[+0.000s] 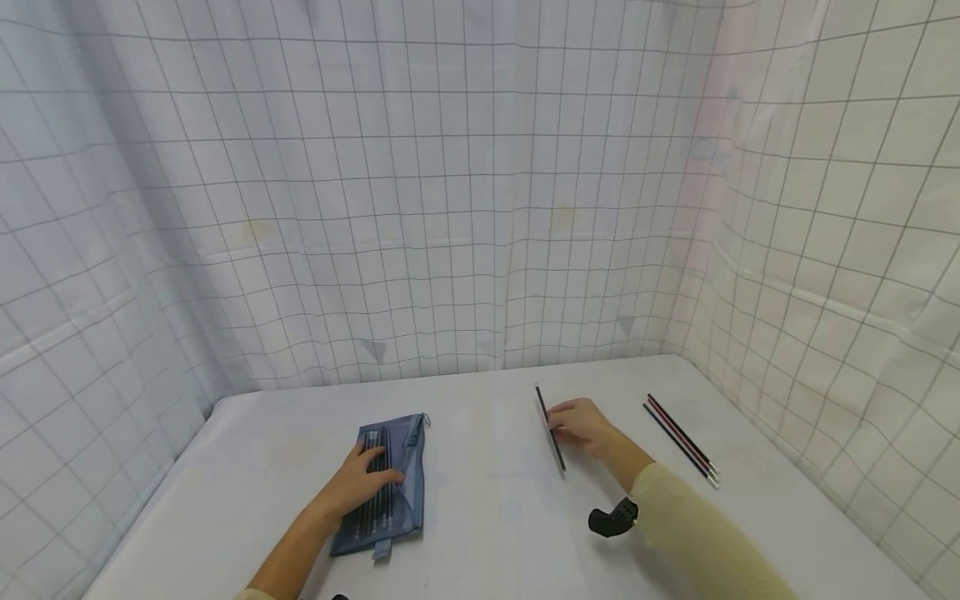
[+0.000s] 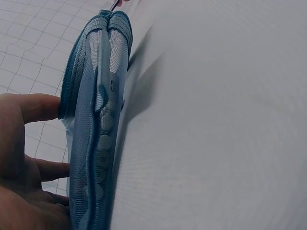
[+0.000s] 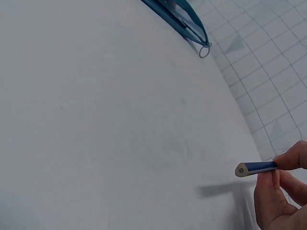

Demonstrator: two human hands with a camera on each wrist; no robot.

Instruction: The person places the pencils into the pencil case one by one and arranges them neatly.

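Observation:
On the left of the table lies a blue mesh pencil case (image 1: 414, 500) with several pencils (image 1: 386, 502) inside. My left hand (image 1: 358, 485) rests on it, fingers and thumb spread over the top. In the left wrist view the case (image 2: 80, 143) shows its zippered edge, with round pencil ends (image 2: 106, 141) seen through the mesh. Right of the case, my right hand (image 1: 587, 427) pinches a dark pencil (image 1: 557, 450) between thumb and fingers, above the tabletop. The right wrist view shows this pencil (image 3: 259, 167) as blue with a flat, unsharpened end.
Several pencils (image 1: 678, 437), dark and red, lie side by side at the table's right. A metal ring (image 3: 205, 51) hangs from the case's far corner. White grid-patterned curtains (image 1: 450, 208) stand behind and beside the white table (image 1: 480, 533).

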